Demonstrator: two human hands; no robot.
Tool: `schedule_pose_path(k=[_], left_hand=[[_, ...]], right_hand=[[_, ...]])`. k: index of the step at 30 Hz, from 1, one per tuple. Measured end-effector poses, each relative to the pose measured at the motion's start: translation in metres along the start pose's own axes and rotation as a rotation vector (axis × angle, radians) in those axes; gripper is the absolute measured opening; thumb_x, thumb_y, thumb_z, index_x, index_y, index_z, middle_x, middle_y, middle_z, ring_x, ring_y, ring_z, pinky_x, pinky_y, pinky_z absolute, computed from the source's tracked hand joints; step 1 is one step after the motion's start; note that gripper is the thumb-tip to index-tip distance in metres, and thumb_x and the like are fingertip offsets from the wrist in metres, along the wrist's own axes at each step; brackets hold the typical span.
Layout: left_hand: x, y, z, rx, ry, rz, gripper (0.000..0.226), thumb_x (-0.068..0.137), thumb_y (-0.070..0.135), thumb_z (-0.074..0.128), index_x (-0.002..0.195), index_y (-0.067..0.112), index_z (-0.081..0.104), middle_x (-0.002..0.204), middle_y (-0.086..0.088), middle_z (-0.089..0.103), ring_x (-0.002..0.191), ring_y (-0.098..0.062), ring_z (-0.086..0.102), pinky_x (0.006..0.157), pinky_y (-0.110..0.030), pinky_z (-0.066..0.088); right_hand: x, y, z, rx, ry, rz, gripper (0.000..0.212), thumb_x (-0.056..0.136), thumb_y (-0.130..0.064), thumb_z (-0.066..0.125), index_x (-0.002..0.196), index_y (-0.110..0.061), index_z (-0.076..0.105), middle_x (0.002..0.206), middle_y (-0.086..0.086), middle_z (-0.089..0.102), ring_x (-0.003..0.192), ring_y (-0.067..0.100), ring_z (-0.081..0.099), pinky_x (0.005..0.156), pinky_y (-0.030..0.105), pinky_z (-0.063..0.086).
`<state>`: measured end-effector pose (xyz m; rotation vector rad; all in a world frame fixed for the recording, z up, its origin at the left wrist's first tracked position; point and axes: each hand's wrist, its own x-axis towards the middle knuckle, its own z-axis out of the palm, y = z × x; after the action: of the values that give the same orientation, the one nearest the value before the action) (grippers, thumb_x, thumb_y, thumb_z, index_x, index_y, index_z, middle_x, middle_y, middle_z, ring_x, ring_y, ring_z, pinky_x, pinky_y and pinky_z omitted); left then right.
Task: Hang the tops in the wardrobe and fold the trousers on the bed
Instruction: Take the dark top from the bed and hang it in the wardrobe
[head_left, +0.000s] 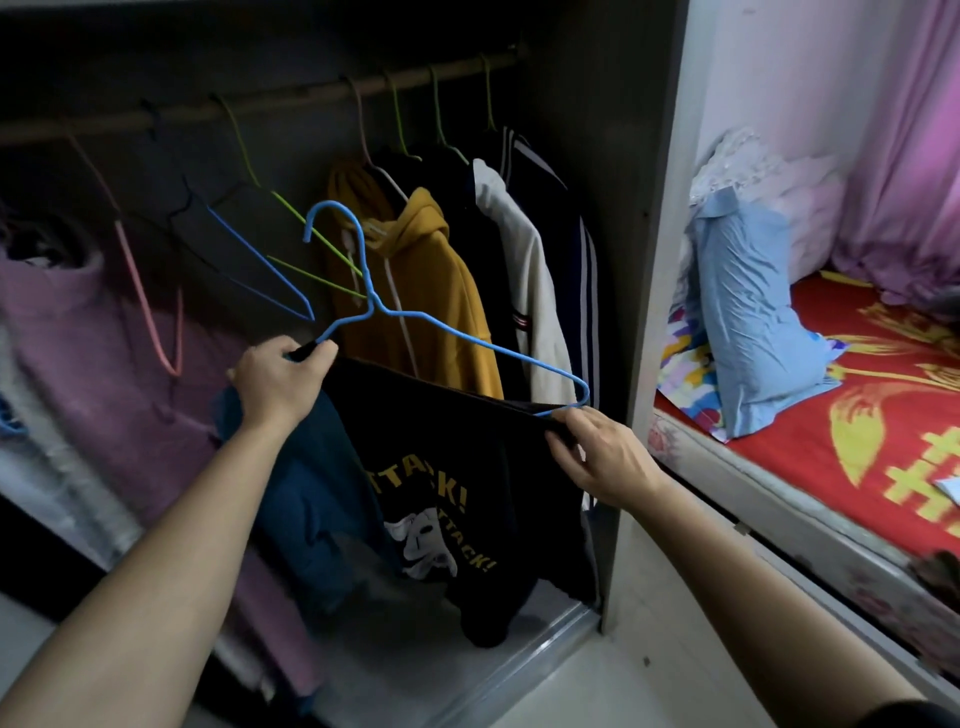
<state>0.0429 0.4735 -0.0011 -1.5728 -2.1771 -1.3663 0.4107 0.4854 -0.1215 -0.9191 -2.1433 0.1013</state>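
Observation:
A black top (457, 467) with a yellow "ATTACK!" print hangs from a blue wire hanger (415, 317) in front of the open wardrobe. My left hand (283, 382) grips the hanger's left end together with the top's edge. My right hand (597, 452) pinches the top's other edge at the hanger's right corner. A blue garment (306, 499) hangs behind the black top, below my left hand. The wardrobe rail (270, 101) runs across the top. On the bed (883, 415) at the right lies a light blue garment (748, 322).
On the rail hang a mustard hoodie (431, 291), a white jacket (530, 291) and dark tops, plus several empty wire hangers (249, 249) to the left. A purple bundle (78, 322) fills the wardrobe's left side. The wardrobe's side panel (654, 260) separates it from the bed.

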Motion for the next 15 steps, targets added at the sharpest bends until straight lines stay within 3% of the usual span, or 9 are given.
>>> schedule_pose_path(k=[6,9,11,13,15], left_hand=[[-0.006,0.006,0.01,-0.049,-0.085,0.056,0.043,0.073,0.056,0.049,0.057,0.016,0.049,0.054,0.004,0.052,0.069,-0.03,0.056,0.084,-0.051,0.045],[-0.012,0.016,0.021,0.0,-0.167,0.124,0.042,0.082,0.058,0.047,0.068,0.018,0.053,0.065,0.004,0.058,0.084,-0.032,0.059,0.09,-0.046,0.039],[-0.017,0.026,0.029,0.008,-0.218,0.137,0.037,0.081,0.057,0.046,0.077,0.021,0.056,0.071,0.009,0.056,0.092,-0.028,0.055,0.091,-0.043,0.032],[-0.023,0.038,0.036,-0.003,-0.286,0.162,0.034,0.078,0.052,0.041,0.087,0.022,0.056,0.075,0.018,0.047,0.096,-0.023,0.048,0.088,-0.038,0.025],[-0.03,0.048,0.043,-0.027,-0.362,0.186,0.038,0.078,0.046,0.035,0.097,0.021,0.056,0.081,0.02,0.044,0.101,-0.021,0.043,0.088,-0.036,0.022]], right_hand=[[-0.004,-0.008,-0.007,0.053,0.189,-0.018,0.019,0.098,-0.027,0.053,0.111,-0.014,0.057,0.096,0.003,0.068,0.088,0.016,0.065,0.072,0.028,0.055],[0.001,-0.013,-0.018,0.076,0.002,0.085,0.028,0.095,-0.036,0.051,0.118,-0.02,0.054,0.09,0.0,0.07,0.077,0.016,0.067,0.067,0.038,0.056],[0.006,-0.02,-0.02,0.061,-0.091,0.101,0.044,0.095,-0.046,0.055,0.132,-0.022,0.046,0.08,-0.003,0.069,0.067,0.013,0.066,0.063,0.039,0.054],[0.012,-0.028,-0.02,0.109,0.008,0.132,0.063,0.095,-0.048,0.058,0.145,-0.017,0.035,0.075,-0.007,0.062,0.061,0.01,0.062,0.059,0.036,0.053],[0.021,-0.033,-0.019,0.039,0.188,0.172,0.068,0.096,-0.046,0.058,0.149,-0.012,0.031,0.075,-0.006,0.056,0.06,0.012,0.058,0.053,0.035,0.05]])
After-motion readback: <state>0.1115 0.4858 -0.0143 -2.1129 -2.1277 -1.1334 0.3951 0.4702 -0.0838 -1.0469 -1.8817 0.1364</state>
